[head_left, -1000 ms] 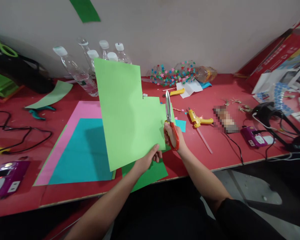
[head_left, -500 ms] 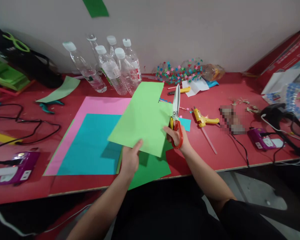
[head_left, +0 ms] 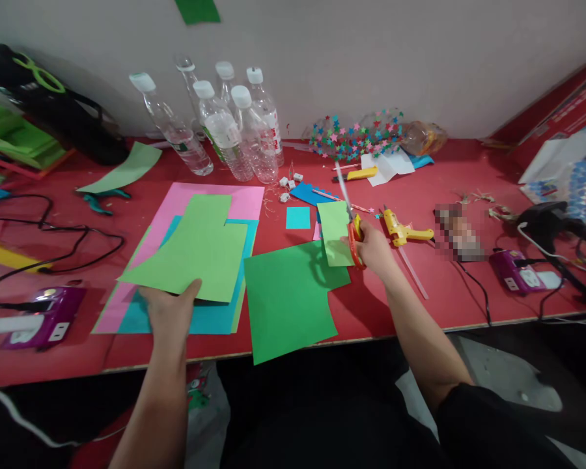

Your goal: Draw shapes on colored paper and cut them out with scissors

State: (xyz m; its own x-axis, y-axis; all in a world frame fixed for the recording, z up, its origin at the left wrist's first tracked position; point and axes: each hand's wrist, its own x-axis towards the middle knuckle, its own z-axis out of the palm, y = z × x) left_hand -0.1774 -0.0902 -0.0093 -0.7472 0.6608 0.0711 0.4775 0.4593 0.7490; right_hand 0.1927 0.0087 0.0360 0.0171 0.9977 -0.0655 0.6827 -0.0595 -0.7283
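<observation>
My left hand grips the lower edge of a light green paper sheet, thumb on top, over the stacked pink sheet and blue sheet. A notch is cut from the sheet's upper right corner. In my right hand are red-and-yellow-handled scissors, blades pointing up and away. A small light green paper piece is at that hand's fingertips; whether they pinch it I cannot tell. Between my hands a dark green sheet lies at the table edge.
Several plastic bottles stand along the wall. A yellow glue gun lies right of my right hand, near a purple power adapter. A yellow utility knife and a small blue square lie on the red table.
My left hand has carried the light green sheet left, over the pink and blue sheets. The small light green piece is now apart from it, by my right hand, which has shifted slightly right.
</observation>
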